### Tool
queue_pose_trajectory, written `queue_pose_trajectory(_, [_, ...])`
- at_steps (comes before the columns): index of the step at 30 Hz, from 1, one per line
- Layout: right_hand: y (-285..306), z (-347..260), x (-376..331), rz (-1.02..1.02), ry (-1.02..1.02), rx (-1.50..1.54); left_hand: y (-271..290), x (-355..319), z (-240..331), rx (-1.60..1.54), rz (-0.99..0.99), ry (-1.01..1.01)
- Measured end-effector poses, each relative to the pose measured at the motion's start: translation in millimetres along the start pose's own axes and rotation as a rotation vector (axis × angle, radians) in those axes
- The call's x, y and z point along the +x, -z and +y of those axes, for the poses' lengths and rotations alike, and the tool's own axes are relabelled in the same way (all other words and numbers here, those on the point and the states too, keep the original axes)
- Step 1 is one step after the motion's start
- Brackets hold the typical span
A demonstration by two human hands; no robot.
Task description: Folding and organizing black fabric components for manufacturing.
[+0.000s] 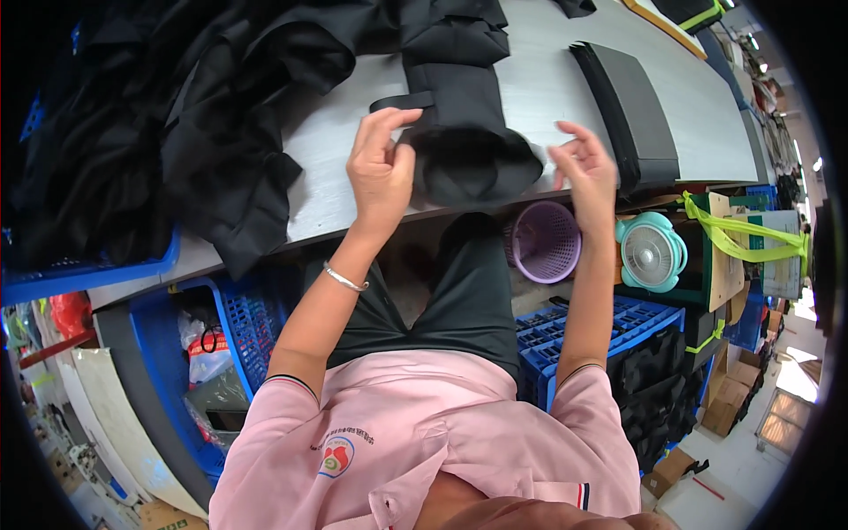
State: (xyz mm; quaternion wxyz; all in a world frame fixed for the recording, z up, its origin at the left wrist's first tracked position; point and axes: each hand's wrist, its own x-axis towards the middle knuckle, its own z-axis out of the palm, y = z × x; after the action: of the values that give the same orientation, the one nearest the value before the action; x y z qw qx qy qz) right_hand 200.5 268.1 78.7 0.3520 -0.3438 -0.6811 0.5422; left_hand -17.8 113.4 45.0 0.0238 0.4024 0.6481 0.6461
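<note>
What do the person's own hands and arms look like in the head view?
Both the left hand and the right hand are ungloved. The left wrist carries a silver-coloured bangle. The forearms are uncovered below short pink sleeves, which end in dark, striped trim.

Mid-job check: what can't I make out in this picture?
All in the head view:
- Right hand: fingertips blurred, apparently by motion.
- Black fabric piece: near end blurred, apparently by motion.
- Black fabric pile: cut off by the top edge.
- Upper-left blue crate: mostly hidden by the pile.
</note>
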Motion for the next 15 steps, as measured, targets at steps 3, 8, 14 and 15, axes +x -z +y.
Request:
queue_pose_trajectory(3, [44,-1,18,0.312,0.179,-0.265,4,-1,5,-0.012,-0.012,-0.009])
queue_pose_trajectory(8, [122,29,51,0.671,0.533,-1.437,7,-9,17,-0.065,-0.045,0.028])
queue_pose_trajectory(14, [155,11,67,0.478,0.224,-1.204,18,-33,35,-0.236,0.066,0.065])
queue_pose_trajectory(15, [165,10,65,0.529,0.13,-1.131,18,-39,40,-0.307,0.008,0.092])
